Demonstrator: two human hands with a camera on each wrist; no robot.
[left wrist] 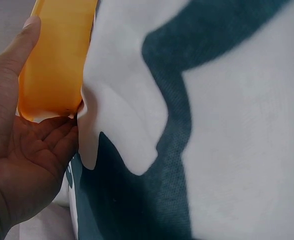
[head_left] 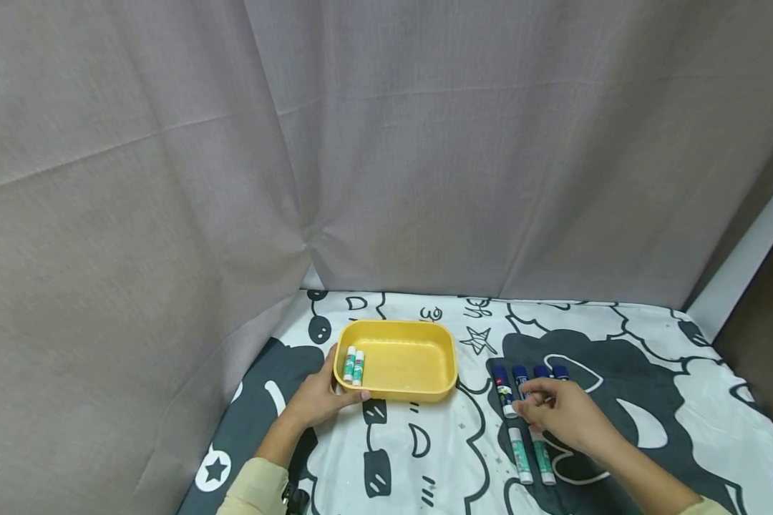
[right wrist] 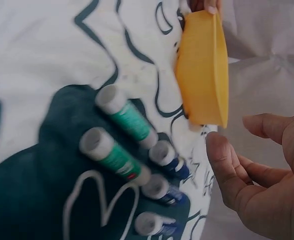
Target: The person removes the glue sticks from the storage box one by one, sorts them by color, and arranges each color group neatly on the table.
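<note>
My left hand grips the left end of a yellow tray, thumb along its near side; in the left wrist view the fingers curl under the tray's end. Two white-and-green glue sticks lie side by side at the tray's left end. My right hand hovers over the glue sticks on the right, fingers loosely bent and holding nothing. Below it lie two green glue sticks with white caps. Just beyond them is a row of several dark blue glue sticks, partly hidden by the hand.
A white cloth with dark cartoon prints covers the table. Grey curtain fabric hangs along the back and left side. At the far right stands a dark brown panel.
</note>
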